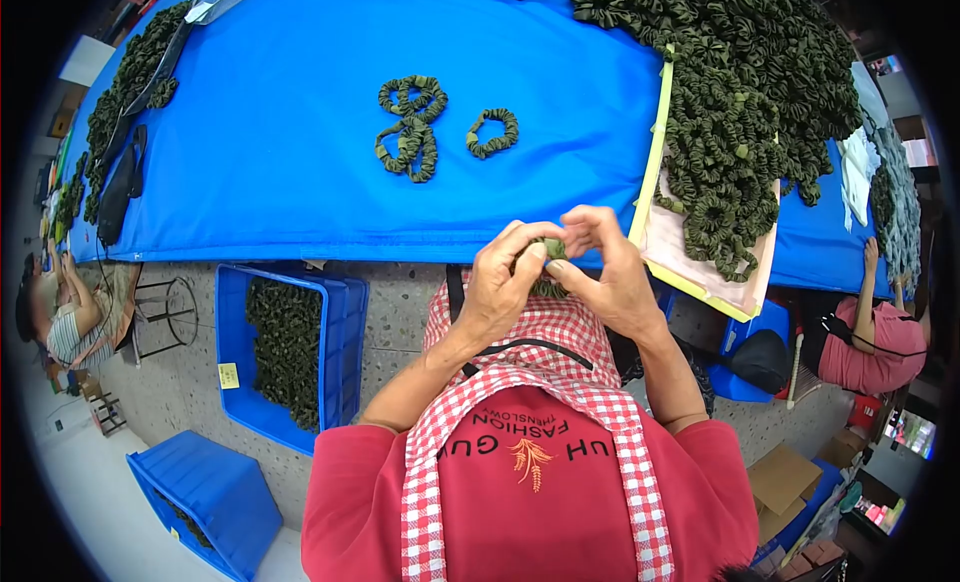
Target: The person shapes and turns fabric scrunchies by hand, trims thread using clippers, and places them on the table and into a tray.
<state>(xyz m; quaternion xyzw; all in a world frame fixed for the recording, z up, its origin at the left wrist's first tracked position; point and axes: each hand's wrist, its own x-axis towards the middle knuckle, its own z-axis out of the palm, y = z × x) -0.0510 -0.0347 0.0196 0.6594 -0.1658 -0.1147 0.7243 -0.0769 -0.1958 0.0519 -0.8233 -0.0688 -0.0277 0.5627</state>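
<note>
A dark green scrunchie (548, 282) is between my two hands, just off the front edge of the blue-covered table (300, 182). My left hand (510, 277) pinches its left side with thumb and fingers. At its right side, my right hand (605, 272) curls with the thumb touching it; part of the scrunchie is hidden by the fingers. Beyond my hands, a single ring-shaped scrunchie (492, 133) lies on the blue cloth, and to its left several more lie together in a small cluster (408, 127).
A large scrunchie heap (740, 102) covers the right, partly on a yellow-edged tray (650, 152). Blue crates (345, 352) (215, 482) stand on the floor at left, one holding scrunchies. One person (80, 302) sits far left, another (875, 342) far right.
</note>
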